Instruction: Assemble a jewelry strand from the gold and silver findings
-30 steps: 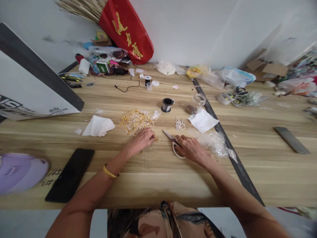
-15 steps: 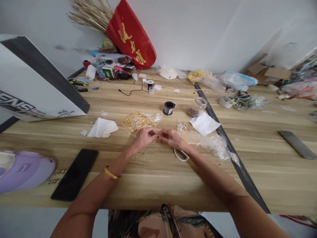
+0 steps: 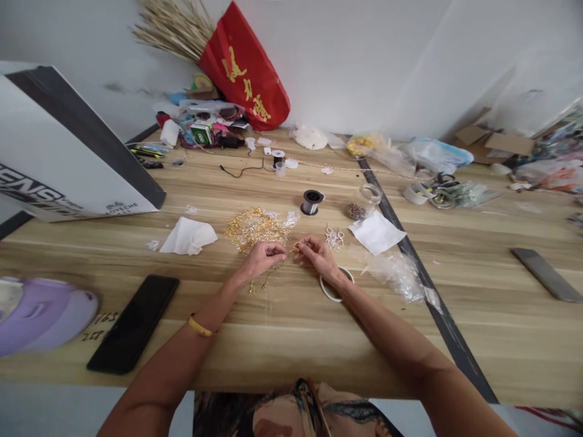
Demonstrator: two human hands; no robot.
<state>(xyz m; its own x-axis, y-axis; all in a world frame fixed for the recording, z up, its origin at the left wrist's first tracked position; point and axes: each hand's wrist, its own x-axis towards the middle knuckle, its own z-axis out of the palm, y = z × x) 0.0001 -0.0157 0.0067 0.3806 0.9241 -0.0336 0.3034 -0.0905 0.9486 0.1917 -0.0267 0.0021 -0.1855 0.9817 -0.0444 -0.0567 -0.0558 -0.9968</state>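
Note:
My left hand (image 3: 263, 257) is closed in a pinch on a thin gold chain (image 3: 263, 285), which trails below the fingers toward the tabletop. My right hand (image 3: 317, 255) pinches a small gold ring-shaped piece (image 3: 296, 247) between thumb and finger. The fingertips of both hands face each other with a narrow gap between them; fine detail there is too small to make out. Just beyond my left hand lies a heap of gold and clear chains (image 3: 257, 227). Beside my right hand is a cluster of clear beaded pieces (image 3: 335, 237). Under my right wrist sits a white ring (image 3: 331, 296).
A spool of wire (image 3: 312, 203) and a jar of beads (image 3: 370, 195) stand ahead. White paper (image 3: 377, 232) and plastic bags (image 3: 398, 276) lie to the right. A black phone (image 3: 134, 325), white tissue (image 3: 189, 237) and large box (image 3: 82, 158) are on the left.
My hands have drawn slightly apart, and the gold ring-shaped piece shows more clearly at my right fingertips. More of the white ring is visible under my right wrist.

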